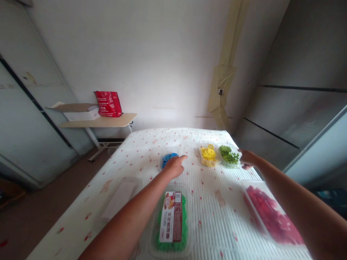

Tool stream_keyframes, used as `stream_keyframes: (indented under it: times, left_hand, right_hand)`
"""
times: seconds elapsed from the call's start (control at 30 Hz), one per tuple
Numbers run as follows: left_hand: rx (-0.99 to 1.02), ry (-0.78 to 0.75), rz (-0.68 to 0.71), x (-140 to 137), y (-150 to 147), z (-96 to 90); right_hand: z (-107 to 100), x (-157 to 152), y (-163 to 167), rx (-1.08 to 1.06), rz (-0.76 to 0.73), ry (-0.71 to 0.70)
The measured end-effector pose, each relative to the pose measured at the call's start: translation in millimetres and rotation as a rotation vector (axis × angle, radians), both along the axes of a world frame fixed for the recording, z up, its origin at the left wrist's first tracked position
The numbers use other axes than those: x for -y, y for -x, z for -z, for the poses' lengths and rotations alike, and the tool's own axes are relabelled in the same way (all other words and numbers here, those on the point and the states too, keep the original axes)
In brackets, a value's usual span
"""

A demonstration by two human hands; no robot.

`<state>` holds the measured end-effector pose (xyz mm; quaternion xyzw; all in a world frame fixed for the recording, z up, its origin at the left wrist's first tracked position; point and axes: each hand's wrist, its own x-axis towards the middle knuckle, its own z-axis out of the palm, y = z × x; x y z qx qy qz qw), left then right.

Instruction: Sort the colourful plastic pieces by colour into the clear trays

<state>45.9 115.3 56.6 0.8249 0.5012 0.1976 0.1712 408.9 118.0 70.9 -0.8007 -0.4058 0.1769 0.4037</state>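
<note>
My left hand (175,167) reaches over the near right side of a clear tub of blue plastic pieces (169,158), partly covering it. Its index finger stretches out to the right, and I see nothing held in it. At the far right, my right hand (247,159) grips the right rim of a clear plastic box of olive-green pieces (229,154). Just left of that box stands another clear box with yellow pieces (208,153). Below my left hand lies a lidded clear box of bright green pieces (173,220) with a printed label.
A clear box of pink-red pieces (271,213) sits near the right edge, partly behind my right forearm. A clear container (121,196) lies at the left on the patterned cover (211,202). Beyond, a side table (119,120) carries a red bag (108,104) and a white box (81,114).
</note>
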Motion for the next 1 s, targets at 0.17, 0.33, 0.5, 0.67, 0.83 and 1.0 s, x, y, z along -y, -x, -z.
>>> stream_keyframes:
  times: [0.17, 0.33, 0.5, 0.67, 0.83, 1.0]
  left_hand:
    - [-0.062, 0.006, 0.154, -15.3, -38.2, -6.7]
    - [-0.267, 0.026, 0.193, -24.6, -67.6, -9.1]
    - [-0.305, 0.033, 0.157, -29.8, -72.5, -7.0]
    - [-0.319, 0.011, 0.124, -31.4, -51.8, -7.9]
    - [-0.322, -0.022, 0.111, -33.1, -17.0, -7.2]
    - [-0.334, -0.031, 0.108, -38.3, 25.7, -5.3]
  right_hand:
    - [-4.7, -5.3, 4.6, -0.012, -0.139, 0.327]
    - [-8.6, -5.9, 7.9, 0.021, -0.258, 0.467]
    - [-8.3, -9.8, 21.9, 0.068, -0.347, 0.543]
    - [-8.1, -13.5, 39.9, 0.055, -0.390, 0.546]
    - [-12.0, -13.5, 68.9, 0.032, -0.479, 0.554]
    - [-11.6, -17.3, 109.5, 0.048, -0.541, 0.554]
